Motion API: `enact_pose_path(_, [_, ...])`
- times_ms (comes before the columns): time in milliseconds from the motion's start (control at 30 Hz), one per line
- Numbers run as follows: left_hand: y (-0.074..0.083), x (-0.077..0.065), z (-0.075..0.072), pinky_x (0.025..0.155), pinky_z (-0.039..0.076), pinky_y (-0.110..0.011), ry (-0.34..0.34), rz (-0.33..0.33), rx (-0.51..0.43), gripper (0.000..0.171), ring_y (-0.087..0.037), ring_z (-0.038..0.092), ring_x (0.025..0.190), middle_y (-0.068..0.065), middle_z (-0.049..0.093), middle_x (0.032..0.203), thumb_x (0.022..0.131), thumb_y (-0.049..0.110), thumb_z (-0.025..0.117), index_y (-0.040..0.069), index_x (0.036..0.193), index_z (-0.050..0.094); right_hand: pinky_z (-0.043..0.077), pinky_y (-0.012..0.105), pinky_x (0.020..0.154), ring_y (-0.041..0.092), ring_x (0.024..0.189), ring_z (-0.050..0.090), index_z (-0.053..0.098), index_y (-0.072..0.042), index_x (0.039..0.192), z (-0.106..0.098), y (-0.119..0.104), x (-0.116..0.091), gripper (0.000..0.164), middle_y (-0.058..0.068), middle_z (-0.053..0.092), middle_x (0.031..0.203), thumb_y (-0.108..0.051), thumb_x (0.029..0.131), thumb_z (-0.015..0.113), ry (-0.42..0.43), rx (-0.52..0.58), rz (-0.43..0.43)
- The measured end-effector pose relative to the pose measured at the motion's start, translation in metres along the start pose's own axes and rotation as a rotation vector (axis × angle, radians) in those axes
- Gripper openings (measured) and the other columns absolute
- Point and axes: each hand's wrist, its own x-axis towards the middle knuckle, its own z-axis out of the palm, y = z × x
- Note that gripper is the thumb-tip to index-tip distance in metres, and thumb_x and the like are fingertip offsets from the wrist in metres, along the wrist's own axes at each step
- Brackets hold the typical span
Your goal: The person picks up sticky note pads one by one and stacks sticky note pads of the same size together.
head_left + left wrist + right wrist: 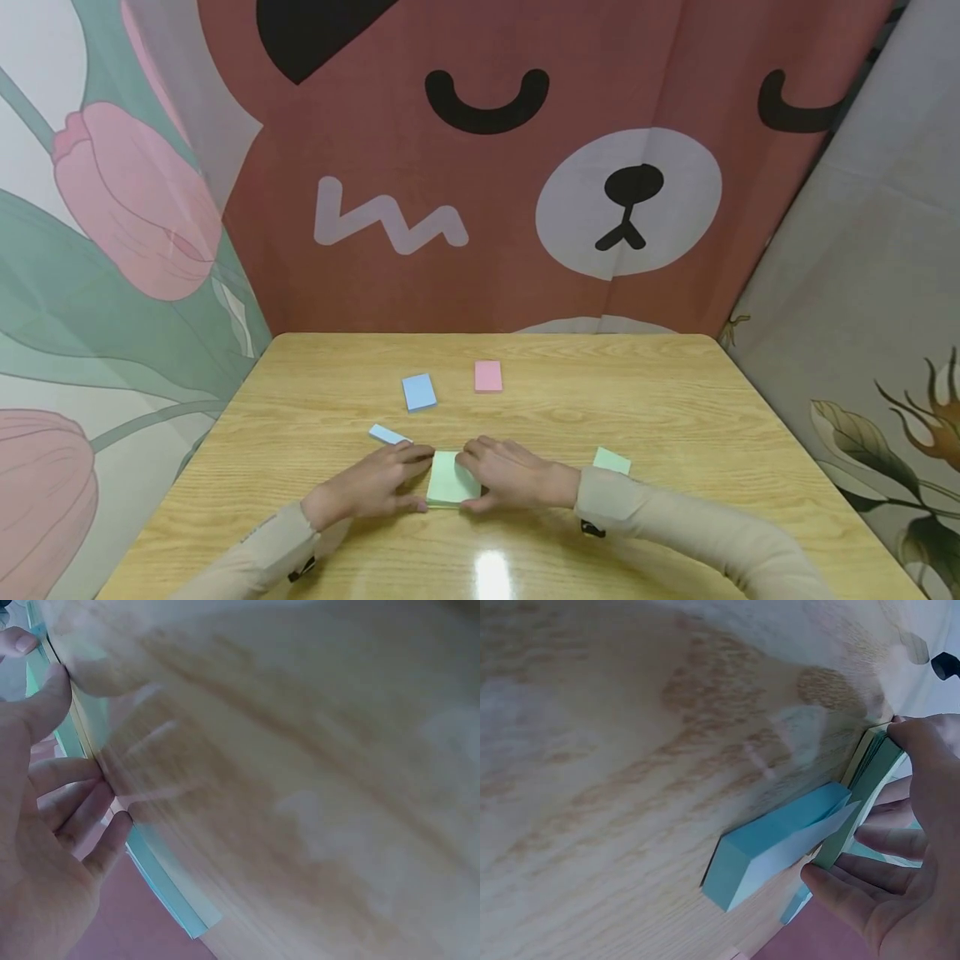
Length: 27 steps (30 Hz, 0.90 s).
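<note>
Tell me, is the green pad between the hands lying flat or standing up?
Lying flat: the green pad rests on the table, its square face turned upward in the head view.

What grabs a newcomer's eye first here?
Probably the giant printed bear face, filling the head view's background behind the table. Next, low in the middle, the green pad between two hands: left hand at its left edge, right hand gripping its right side. Then the blue pad and pink pad, farther back.
</note>
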Motion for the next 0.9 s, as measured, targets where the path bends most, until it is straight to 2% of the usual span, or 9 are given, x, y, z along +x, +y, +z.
enact_pose_path(267, [0.0021, -0.0003, -0.0017, 0.1, 0.023, -0.045, -0.004, -0.018, 0.012, 0.076, -0.031, 0.034, 0.122, -0.013, 0.038, 0.134, 0.078, 0.06, 0.048, 0.0, 0.125, 0.047, 0.042, 0.013, 0.06, 0.011, 0.086, 0.049, 0.049, -0.01, 0.116, 0.0023, 0.0001, 0.0001, 0.061, 0.004, 0.052, 0.107, -0.057, 0.077, 0.054, -0.014, 0.017, 0.002])
enact_pose_path(567, [0.0025, -0.0007, 0.0007, 0.1, 0.023, -0.044, -0.006, -0.031, 0.004, 0.076, -0.029, 0.034, 0.122, -0.011, 0.038, 0.134, 0.079, 0.061, 0.047, 0.001, 0.125, 0.047, 0.045, 0.019, 0.066, 0.014, 0.091, 0.05, 0.046, -0.01, 0.119, 0.0059, -0.0002, 0.0001, 0.063, 0.005, 0.051, 0.111, -0.058, 0.079, 0.05, -0.04, -0.003, -0.013])
enact_pose_path(900, [0.0038, -0.0001, 0.0012, 0.099, 0.025, -0.045, 0.006, -0.028, 0.02, 0.075, -0.03, 0.035, 0.121, -0.012, 0.039, 0.133, 0.08, 0.061, 0.046, 0.0, 0.124, 0.048, 0.044, 0.018, 0.064, 0.012, 0.09, 0.048, 0.044, -0.011, 0.121, 0.0067, 0.0006, -0.0006, 0.065, 0.005, 0.05, 0.112, -0.059, 0.078, 0.051, -0.048, -0.001, -0.013])
